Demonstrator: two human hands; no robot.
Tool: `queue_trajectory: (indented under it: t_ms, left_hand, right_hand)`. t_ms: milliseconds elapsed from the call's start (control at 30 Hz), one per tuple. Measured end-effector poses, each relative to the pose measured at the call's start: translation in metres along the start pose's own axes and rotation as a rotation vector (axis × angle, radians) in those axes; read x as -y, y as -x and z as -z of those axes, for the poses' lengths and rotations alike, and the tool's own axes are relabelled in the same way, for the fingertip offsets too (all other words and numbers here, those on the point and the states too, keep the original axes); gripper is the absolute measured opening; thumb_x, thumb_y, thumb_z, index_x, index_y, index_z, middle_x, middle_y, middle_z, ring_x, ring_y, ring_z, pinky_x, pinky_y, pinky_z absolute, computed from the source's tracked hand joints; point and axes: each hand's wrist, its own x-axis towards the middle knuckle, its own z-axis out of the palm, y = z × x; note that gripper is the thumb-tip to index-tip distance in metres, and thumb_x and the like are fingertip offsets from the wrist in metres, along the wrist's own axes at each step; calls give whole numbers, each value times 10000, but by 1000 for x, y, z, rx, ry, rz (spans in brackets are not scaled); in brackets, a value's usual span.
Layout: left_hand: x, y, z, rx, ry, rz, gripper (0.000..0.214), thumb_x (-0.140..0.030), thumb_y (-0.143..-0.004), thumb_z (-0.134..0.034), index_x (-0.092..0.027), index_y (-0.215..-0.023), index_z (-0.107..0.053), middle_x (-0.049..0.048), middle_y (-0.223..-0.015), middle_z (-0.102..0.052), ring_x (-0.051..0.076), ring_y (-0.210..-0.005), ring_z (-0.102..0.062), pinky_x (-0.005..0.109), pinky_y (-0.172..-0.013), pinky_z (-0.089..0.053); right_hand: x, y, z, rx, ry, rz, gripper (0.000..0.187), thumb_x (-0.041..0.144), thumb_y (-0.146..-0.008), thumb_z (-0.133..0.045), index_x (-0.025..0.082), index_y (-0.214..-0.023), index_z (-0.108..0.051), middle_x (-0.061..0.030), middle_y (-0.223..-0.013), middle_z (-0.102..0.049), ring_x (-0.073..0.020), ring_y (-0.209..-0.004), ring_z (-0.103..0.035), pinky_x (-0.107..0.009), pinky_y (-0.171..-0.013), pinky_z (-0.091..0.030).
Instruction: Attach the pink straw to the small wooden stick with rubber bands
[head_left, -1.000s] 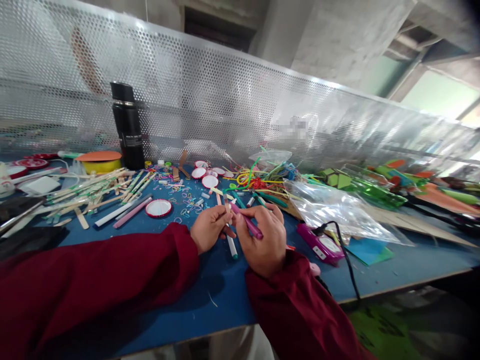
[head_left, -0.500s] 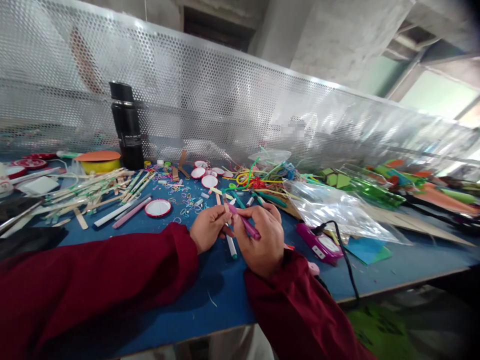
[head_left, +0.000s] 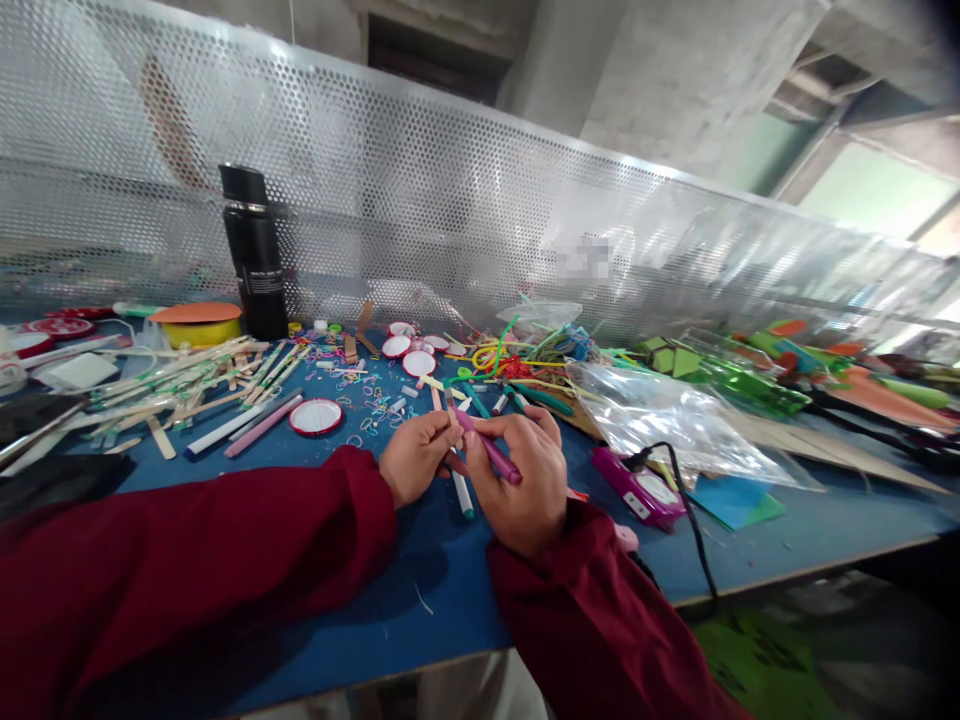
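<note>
My right hand (head_left: 529, 480) is wrapped round a pink-purple utility knife (head_left: 496, 458), its flat narrow tip pointing up and away to the left. My left hand (head_left: 416, 455) is closed in a pinch right at that tip; whatever lies between its fingers is too small and covered to name. The fingertips of both hands meet over the blue table (head_left: 420, 610). Under them lies a white marker (head_left: 463, 495) with a teal end, partly hidden by the fingers.
Left are wooden sticks (head_left: 195, 385), markers (head_left: 264, 425), a jar lid (head_left: 316, 416) and a black bottle (head_left: 255, 260). Right are a purple device (head_left: 641, 490) with a black cable and a clear plastic bag (head_left: 675, 415). A perforated metal screen (head_left: 420, 200) stands behind.
Almost nothing differs. The right hand and the utility knife have shifted very slightly; the left hand keeps its place.
</note>
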Motion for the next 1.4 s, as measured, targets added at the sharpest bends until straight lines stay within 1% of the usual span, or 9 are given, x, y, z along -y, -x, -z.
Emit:
queue_trajectory:
  t_ms: [167, 333, 467, 700, 833, 933, 1133, 1233, 1400]
  left_hand:
    - [0, 0, -1, -12, 7, 19, 319, -462, -841, -580, -143, -848, -585, 13, -781, -625, 91, -560, -606, 173, -456, -412]
    - [-1, 0, -1, 0, -7, 6, 312, -454, -847, -574, -142, -847, -587, 9, -787, -615, 92, -579, -614, 172, -471, -419]
    - [0, 0, -1, -5, 1, 27, 324, -461, -853, -562, -140, -876, -589, 10, -758, -616, 98, -564, -612, 175, -458, -411]
    - [-3, 1, -1, -18, -7, 20, 306, -444, -827, -604, -139, -834, -580, 12, -790, -621, 91, -571, -608, 168, -458, -414]
    - [-2, 1, 0, -1, -10, -1, 283, -423, -838, -590, -142, -866, -609, 7, -782, -616, 93, -586, -610, 168, -471, -426]
    - [0, 0, 0, -2, -9, -14, 270, -413, -840, -585, -146, -852, -619, 1, -763, -608, 87, -574, -597, 169, -471, -427]
    - [-1, 0, -1, -5, -17, -12, 236, -372, -844, -565, -138, -825, -592, -2, -751, -598, 83, -565, -593, 168, -467, -426]
    - [-2, 0, -1, -3, -13, -6, 236, -373, -850, -554, -141, -822, -584, -6, -725, -589, 87, -570, -598, 165, -468, -423]
    - [-4, 1, -2, -12, -20, 1, 257, -402, -817, -603, -145, -816, -592, -4, -717, -598, 95, -575, -602, 165, -463, -421]
  right_hand:
    - [0, 0, 0, -12, 15, -39, 53, 262, -855, -585, 237, -810, -595, 9, -736, -676, -166, -691, -599, -416, -954, -386]
    - [-1, 0, 0, 12, 12, -11, 35, 253, -857, -584, 237, -827, -595, 13, -760, -686, -164, -714, -607, -420, -979, -372]
    - [0, -1, 0, -18, 32, -48, 64, 274, -859, -585, 230, -814, -598, 5, -735, -673, -168, -690, -598, -423, -953, -386]
    - [3, -1, 1, 6, -5, -39, 23, 252, -849, -580, 238, -841, -598, 6, -790, -694, -174, -737, -621, -432, -978, -370]
    - [3, -1, 2, 5, -14, -16, 19, 240, -834, -582, 239, -818, -592, 14, -756, -684, -172, -715, -621, -439, -983, -370]
    - [4, -2, 2, 4, -18, -5, 32, 242, -834, -580, 240, -807, -598, 16, -744, -685, -166, -700, -620, -437, -987, -369]
    - [3, -1, 2, 19, -21, 6, 31, 243, -845, -578, 238, -823, -600, 18, -760, -690, -163, -716, -621, -431, -997, -361]
    - [2, -1, 1, 24, -14, 4, 32, 244, -849, -579, 235, -825, -599, 16, -765, -691, -163, -720, -621, -432, -1000, -359]
    - [0, 0, 0, 38, -3, -9, 38, 255, -856, -581, 237, -834, -605, 16, -781, -697, -160, -732, -624, -424, -1012, -350]
